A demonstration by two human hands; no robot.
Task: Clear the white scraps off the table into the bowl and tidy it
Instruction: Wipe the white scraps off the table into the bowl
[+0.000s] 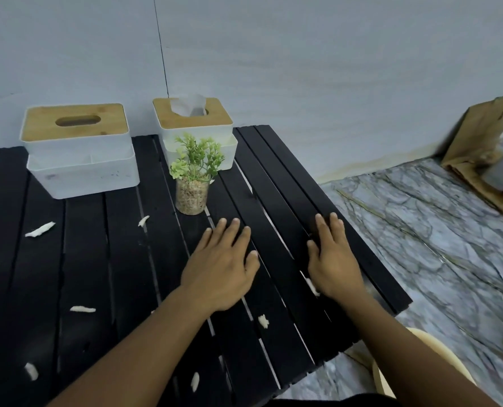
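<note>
As left hand, right hand lie flat, fingers straight, scrap behind right fingers.

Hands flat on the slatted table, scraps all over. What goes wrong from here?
1. Loose white scraps may drop through the gaps between the table slats.
2. The bowl sits below the table edge, partly hidden by the right arm, so swept scraps might miss it.
3. The plant jar stands just beyond the left hand; a wide sweep could tip it.
</note>
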